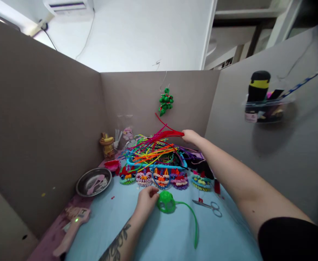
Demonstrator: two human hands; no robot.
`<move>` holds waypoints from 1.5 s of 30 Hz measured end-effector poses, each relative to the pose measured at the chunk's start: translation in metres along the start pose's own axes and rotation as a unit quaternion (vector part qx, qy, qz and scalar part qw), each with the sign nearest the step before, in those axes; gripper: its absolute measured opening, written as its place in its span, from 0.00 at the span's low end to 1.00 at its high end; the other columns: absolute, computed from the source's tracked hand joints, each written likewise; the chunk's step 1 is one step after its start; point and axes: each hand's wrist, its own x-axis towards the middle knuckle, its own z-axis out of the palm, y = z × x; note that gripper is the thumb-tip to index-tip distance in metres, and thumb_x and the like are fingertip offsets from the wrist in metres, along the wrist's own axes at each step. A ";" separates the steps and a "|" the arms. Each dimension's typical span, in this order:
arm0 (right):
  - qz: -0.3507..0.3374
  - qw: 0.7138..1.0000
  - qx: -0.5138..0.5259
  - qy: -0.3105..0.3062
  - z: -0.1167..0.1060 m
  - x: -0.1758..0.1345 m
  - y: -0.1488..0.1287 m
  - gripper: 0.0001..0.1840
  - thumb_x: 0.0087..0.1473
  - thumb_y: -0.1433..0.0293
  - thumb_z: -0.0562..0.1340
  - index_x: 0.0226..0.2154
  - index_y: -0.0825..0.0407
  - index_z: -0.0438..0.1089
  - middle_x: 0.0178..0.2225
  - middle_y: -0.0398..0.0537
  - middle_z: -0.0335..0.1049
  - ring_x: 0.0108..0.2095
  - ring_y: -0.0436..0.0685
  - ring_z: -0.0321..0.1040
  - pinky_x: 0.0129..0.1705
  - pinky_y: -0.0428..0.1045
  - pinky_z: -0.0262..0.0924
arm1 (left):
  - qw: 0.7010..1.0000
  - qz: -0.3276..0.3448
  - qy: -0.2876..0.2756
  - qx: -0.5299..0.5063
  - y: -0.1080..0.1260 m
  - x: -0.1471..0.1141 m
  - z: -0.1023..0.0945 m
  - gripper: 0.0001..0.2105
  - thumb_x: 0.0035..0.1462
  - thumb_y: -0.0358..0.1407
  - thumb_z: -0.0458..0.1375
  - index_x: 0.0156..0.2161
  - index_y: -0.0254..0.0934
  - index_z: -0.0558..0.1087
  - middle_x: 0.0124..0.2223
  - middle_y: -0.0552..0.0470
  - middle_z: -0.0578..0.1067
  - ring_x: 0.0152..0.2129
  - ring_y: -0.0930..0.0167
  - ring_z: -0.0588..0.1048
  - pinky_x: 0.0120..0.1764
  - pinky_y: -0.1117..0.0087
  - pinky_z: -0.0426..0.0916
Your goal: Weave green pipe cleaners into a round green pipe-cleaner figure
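My left hand (147, 198) is closed at the left edge of a round green pipe-cleaner piece (166, 202), low over the blue cloth. From that piece a loose green strand (193, 214) curves down to the right. Farther back, my right hand (191, 137) grips the right end of a bundle of red pipe cleaners (170, 133), raised above the pile. Beneath it, a blue tray (159, 166) overflows with many-coloured pipe cleaners (148, 154). In front of the tray, several finished pipe-cleaner faces (161, 178) lie in a row.
Scissors (209, 207) lie on the right. On the left are a metal bowl (93, 182) with a pink scoop, a pink glue gun (73, 230) and a jar (107, 146). Grey partitions (131, 94) enclose the table; a green ornament (166, 102) and a clear holder (268, 110) hang there.
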 end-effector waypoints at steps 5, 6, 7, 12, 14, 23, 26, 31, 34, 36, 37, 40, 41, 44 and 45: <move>0.023 0.997 0.017 0.069 -0.035 -0.015 0.017 0.16 0.56 0.67 0.50 0.42 0.55 0.67 0.35 0.54 0.72 0.33 0.54 0.68 0.32 0.46 0.58 | 0.997 0.051 0.056 -0.004 0.009 0.003 -0.003 0.07 0.41 0.29 0.60 0.30 0.35 0.75 0.29 0.49 0.74 0.23 0.71 0.68 0.30 0.70 0.62; 0.025 0.995 0.018 0.092 -0.041 -0.019 0.019 0.17 0.56 0.67 0.49 0.43 0.54 0.66 0.36 0.54 0.72 0.34 0.55 0.68 0.32 0.46 0.58 | 0.997 0.044 0.056 -0.021 0.011 0.003 -0.003 0.08 0.41 0.29 0.60 0.31 0.35 0.75 0.29 0.49 0.74 0.23 0.71 0.68 0.30 0.70 0.62; 0.030 0.993 0.015 0.109 -0.048 -0.024 0.020 0.16 0.55 0.66 0.50 0.43 0.53 0.66 0.37 0.55 0.72 0.35 0.56 0.68 0.32 0.47 0.58 | 0.997 0.040 0.062 -0.039 0.012 0.003 -0.003 0.09 0.41 0.29 0.60 0.33 0.35 0.74 0.30 0.50 0.74 0.22 0.71 0.68 0.29 0.71 0.62; 0.116 0.974 -0.030 0.193 -0.086 -0.051 0.030 0.15 0.51 0.71 0.53 0.41 0.57 0.66 0.36 0.60 0.71 0.36 0.60 0.69 0.32 0.49 0.58 | 0.978 0.067 0.150 -0.128 0.020 0.003 -0.007 0.16 0.41 0.31 0.62 0.40 0.37 0.70 0.35 0.50 0.72 0.29 0.70 0.69 0.32 0.72 0.63; 0.129 0.969 -0.017 0.210 -0.095 -0.066 0.031 0.14 0.51 0.71 0.53 0.41 0.57 0.65 0.36 0.61 0.71 0.35 0.60 0.69 0.32 0.49 0.58 | 0.968 0.080 0.180 -0.156 0.026 0.000 -0.008 0.17 0.43 0.33 0.63 0.41 0.38 0.69 0.36 0.51 0.72 0.32 0.70 0.70 0.34 0.72 0.64; -0.053 0.994 0.018 0.098 0.032 -0.207 -0.064 0.12 0.51 0.73 0.54 0.41 0.50 0.63 0.24 0.55 0.72 0.24 0.60 0.68 0.26 0.48 0.51 | 0.928 0.028 -0.135 -0.346 0.087 -0.023 0.018 0.25 0.40 0.37 0.66 0.47 0.38 0.69 0.52 0.40 0.69 0.51 0.60 0.65 0.48 0.65 0.61; -0.102 0.990 0.086 0.049 0.081 -0.237 -0.082 0.10 0.51 0.75 0.55 0.37 0.48 0.65 0.24 0.53 0.72 0.23 0.55 0.67 0.26 0.46 0.50 | 0.909 -0.002 -0.090 -0.407 0.090 -0.019 0.022 0.18 0.45 0.40 0.64 0.42 0.35 0.71 0.45 0.42 0.74 0.43 0.64 0.72 0.46 0.65 0.64; -0.190 0.953 0.233 -0.031 0.088 -0.239 -0.070 0.11 0.45 0.62 0.63 0.32 0.49 0.64 0.27 0.47 0.70 0.25 0.55 0.64 0.26 0.46 0.51 | 0.906 -0.054 -0.045 -0.418 0.068 -0.011 0.018 0.16 0.46 0.36 0.63 0.41 0.33 0.70 0.35 0.46 0.77 0.29 0.71 0.76 0.37 0.70 0.69; -0.165 0.912 0.370 0.060 0.077 -0.226 -0.064 0.12 0.48 0.58 0.60 0.29 0.50 0.64 0.30 0.46 0.67 0.31 0.55 0.63 0.32 0.48 0.55 | 0.911 -0.078 -0.059 -0.400 0.060 -0.013 0.020 0.17 0.44 0.36 0.65 0.40 0.32 0.71 0.36 0.45 0.77 0.29 0.70 0.76 0.32 0.72 0.69; -0.124 0.879 0.452 0.085 0.075 -0.216 -0.068 0.12 0.47 0.58 0.60 0.30 0.50 0.65 0.33 0.47 0.65 0.32 0.54 0.63 0.33 0.48 0.57 | 0.914 -0.087 -0.069 -0.391 0.058 -0.016 0.023 0.17 0.42 0.35 0.66 0.39 0.32 0.72 0.34 0.46 0.77 0.28 0.70 0.75 0.30 0.73 0.68; -0.108 0.860 0.494 0.069 0.076 -0.211 -0.071 0.13 0.45 0.58 0.62 0.30 0.50 0.65 0.33 0.47 0.65 0.31 0.54 0.64 0.31 0.48 0.58 | 0.916 -0.083 -0.074 -0.386 0.059 -0.017 0.025 0.16 0.41 0.35 0.66 0.38 0.32 0.73 0.32 0.47 0.77 0.27 0.70 0.75 0.29 0.73 0.68; -0.073 0.789 0.607 -0.062 0.081 -0.201 -0.084 0.15 0.44 0.57 0.62 0.29 0.51 0.65 0.26 0.44 0.66 0.22 0.51 0.63 0.23 0.47 0.58 | 0.925 -0.057 -0.088 -0.366 0.060 -0.021 0.028 0.15 0.39 0.37 0.67 0.34 0.31 0.73 0.25 0.51 0.75 0.21 0.72 0.72 0.25 0.73 0.65; -0.060 0.764 0.634 -0.104 0.083 -0.199 -0.087 0.15 0.44 0.57 0.62 0.27 0.52 0.64 0.21 0.42 0.65 0.18 0.50 0.62 0.20 0.47 0.56 | 0.928 -0.050 -0.094 -0.356 0.060 -0.023 0.029 0.15 0.39 0.37 0.67 0.32 0.30 0.73 0.24 0.51 0.75 0.20 0.73 0.72 0.25 0.73 0.64; -0.017 0.716 0.683 -0.145 0.084 -0.196 -0.092 0.14 0.42 0.59 0.63 0.21 0.52 0.61 0.14 0.38 0.61 0.13 0.48 0.57 0.16 0.44 0.50 | 0.935 -0.059 -0.115 -0.330 0.061 -0.025 0.029 0.16 0.39 0.39 0.67 0.33 0.30 0.74 0.24 0.49 0.75 0.21 0.70 0.73 0.26 0.72 0.65; -0.004 0.710 0.691 -0.137 0.084 -0.195 -0.092 0.14 0.40 0.60 0.63 0.20 0.52 0.61 0.14 0.38 0.61 0.13 0.47 0.57 0.15 0.44 0.49 | 0.934 -0.069 -0.121 -0.328 0.061 -0.026 0.029 0.18 0.41 0.41 0.66 0.36 0.30 0.74 0.25 0.47 0.76 0.23 0.68 0.74 0.27 0.71 0.65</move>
